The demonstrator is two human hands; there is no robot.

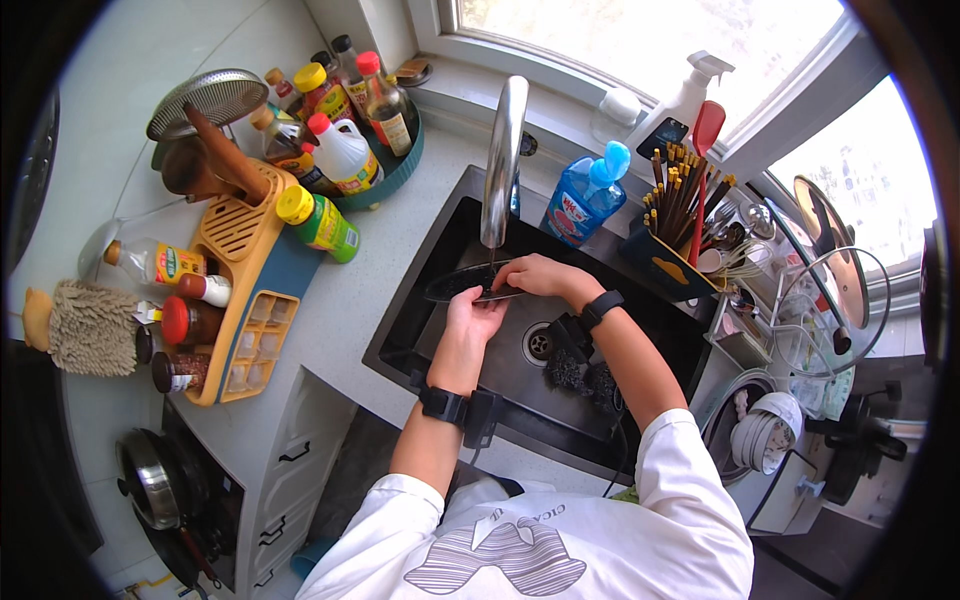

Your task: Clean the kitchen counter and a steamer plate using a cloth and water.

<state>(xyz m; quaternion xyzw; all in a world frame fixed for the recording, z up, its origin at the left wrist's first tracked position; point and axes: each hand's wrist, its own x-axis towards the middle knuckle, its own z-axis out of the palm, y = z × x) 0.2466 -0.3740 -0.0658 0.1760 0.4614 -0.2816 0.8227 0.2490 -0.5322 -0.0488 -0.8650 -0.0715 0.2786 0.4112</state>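
A dark, shallow round dish (450, 286) is held tilted over the black sink (480, 382), below the spout of the chrome faucet (504, 165). My left hand (477, 313) grips its near rim, thumb over the edge and fingers beneath. The fingers of my right hand (546, 274) bend down onto the dish's inner side at the right; whether they grip it cannot be told. A thin stream of water seems to fall from the spout onto the dish. Dark mesh scrubbers (568, 373) lie on the sink floor beside the drain strainer (538, 343), partly behind my right forearm.
Behind the sink stand a blue dish soap bottle (581, 199) and a chopstick holder (667, 259). A teal tray (397, 180) of sauce bottles and a yellow-and-blue spice rack (289, 274) are left. Stacked bowls (761, 435) and a wire rack with a glass lid (832, 255) stand right.
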